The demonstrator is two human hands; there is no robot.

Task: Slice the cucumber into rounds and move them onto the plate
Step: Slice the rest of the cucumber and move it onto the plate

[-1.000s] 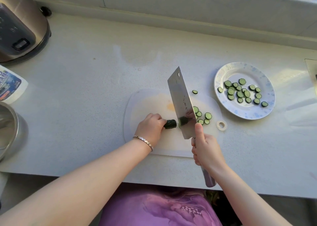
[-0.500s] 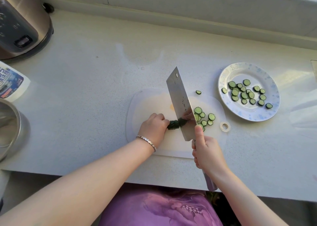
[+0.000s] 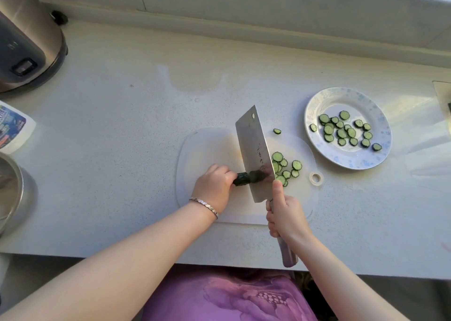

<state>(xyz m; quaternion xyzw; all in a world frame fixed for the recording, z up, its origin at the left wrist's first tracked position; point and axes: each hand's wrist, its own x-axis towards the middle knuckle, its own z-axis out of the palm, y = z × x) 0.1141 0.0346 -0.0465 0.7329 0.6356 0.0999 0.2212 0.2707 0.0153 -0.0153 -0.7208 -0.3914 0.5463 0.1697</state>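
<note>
A short dark green cucumber stub (image 3: 241, 178) lies on the white cutting board (image 3: 210, 150). My left hand (image 3: 214, 186) grips its left end with curled fingers. My right hand (image 3: 285, 214) holds the handle of a wide steel cleaver (image 3: 253, 152), whose blade stands on the board right against the stub's cut end. Several cut rounds (image 3: 286, 168) lie on the board right of the blade, and one round (image 3: 277, 131) sits apart near the board's far edge. The white and blue plate (image 3: 317, 101) at the right holds several rounds.
A small pale ring (image 3: 316, 177) lies at the board's right edge. A steel appliance (image 3: 26, 40) stands at the far left, a printed packet (image 3: 12, 128) and a metal bowl (image 3: 9, 191) sit below it. The counter's front edge runs just under my forearms.
The stub has grown shorter and more rounds lie right of the blade. My left hand has crept slightly toward the cleaver. The cleaver keeps chopping in nearly the same spot.
</note>
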